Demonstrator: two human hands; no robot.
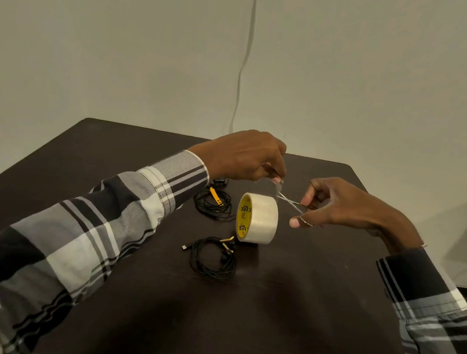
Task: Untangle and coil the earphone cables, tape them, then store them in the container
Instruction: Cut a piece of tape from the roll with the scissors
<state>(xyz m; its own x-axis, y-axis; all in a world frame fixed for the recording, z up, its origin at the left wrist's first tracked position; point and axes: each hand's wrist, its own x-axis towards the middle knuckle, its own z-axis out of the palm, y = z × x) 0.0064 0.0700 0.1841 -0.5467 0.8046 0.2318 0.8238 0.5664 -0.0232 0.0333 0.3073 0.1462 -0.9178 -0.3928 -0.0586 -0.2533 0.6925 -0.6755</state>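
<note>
Long-sleeved plaid shirt on both arms, checks in black, grey and white with thin dark stripes crossing the pale blocks. Left sleeve [87, 235] has a buttoned-looking cuff with light stitching near the wrist. Right sleeve [433, 313] cuff is mostly black with thin white lines. Thin silver ring [307, 223] on the right thumb.

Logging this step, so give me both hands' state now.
Left hand: fingers pinch the clear tape strip pulled up from the roll.
Right hand: fingers grip small scissors, blades open.
</note>
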